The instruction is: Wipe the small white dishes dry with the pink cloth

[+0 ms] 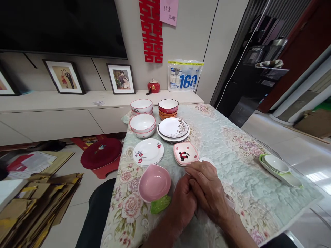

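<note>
My left hand (185, 195) is closed on the floral tablecloth's near part, its inside hidden. My right hand (210, 188) lies over it with fingers bent and pressed together. Whether anything is between them I cannot make out. Just beyond my fingertips is a stack of small square pink-rimmed dishes (184, 152) with a cartoon figure. A white round dish (207, 160) shows partly behind my right hand. A pink fruit-shaped bowl (155, 182) with a green leaf handle (160, 204) sits left of my left hand. A pale object (230, 201) peeks out beside my right wrist, mostly covered.
Flowered plates (148, 151), brown-patterned plates (173, 127), white bowls (142, 124) and red and orange bowls (168, 107) stand stacked farther back. Green-white dishes (276, 165) lie near the right edge. A red stool (101, 154) and flattened cardboard (38, 206) are on the left floor.
</note>
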The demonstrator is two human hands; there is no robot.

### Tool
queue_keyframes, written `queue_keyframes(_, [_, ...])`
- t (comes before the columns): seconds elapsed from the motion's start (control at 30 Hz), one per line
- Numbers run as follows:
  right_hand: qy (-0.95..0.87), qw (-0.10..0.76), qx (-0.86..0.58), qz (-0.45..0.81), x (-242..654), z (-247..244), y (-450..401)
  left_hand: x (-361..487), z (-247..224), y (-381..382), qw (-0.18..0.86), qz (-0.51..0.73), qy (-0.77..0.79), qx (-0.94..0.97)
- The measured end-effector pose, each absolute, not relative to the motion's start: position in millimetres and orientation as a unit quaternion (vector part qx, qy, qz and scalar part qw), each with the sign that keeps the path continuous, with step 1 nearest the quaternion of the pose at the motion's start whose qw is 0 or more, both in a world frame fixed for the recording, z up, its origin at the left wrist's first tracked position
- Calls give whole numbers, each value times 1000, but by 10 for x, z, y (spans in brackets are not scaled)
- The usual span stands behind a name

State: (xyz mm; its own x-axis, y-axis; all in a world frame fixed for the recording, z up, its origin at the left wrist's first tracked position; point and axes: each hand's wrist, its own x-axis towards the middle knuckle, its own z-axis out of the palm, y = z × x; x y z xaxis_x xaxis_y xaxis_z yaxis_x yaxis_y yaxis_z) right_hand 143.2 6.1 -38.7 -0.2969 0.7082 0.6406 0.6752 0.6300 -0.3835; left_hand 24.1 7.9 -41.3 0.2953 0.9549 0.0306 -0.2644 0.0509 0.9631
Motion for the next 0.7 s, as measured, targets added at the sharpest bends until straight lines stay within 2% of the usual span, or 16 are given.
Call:
queue_keyframes(0.2, [-734,471,-481,87,1538,-387,78,254,-467,58,698,463,311,449])
queue_keyframes(0.37, [-589,535,-556,238,1641,-387,112,258,-515,44,716,472,315,407])
queue_keyframes(0.47, [-508,545,-579,330,1675,-388,114,268,-536,51,730,482,299,381])
queue_keyframes(0.53, [-529,543,-576,305,1658,-398,100,283,-553,56,741,493,287,355])
queue_keyframes(0.7, [-742,465,-478,71,1510,-468,66,319,-522,58,766,501,276,293])
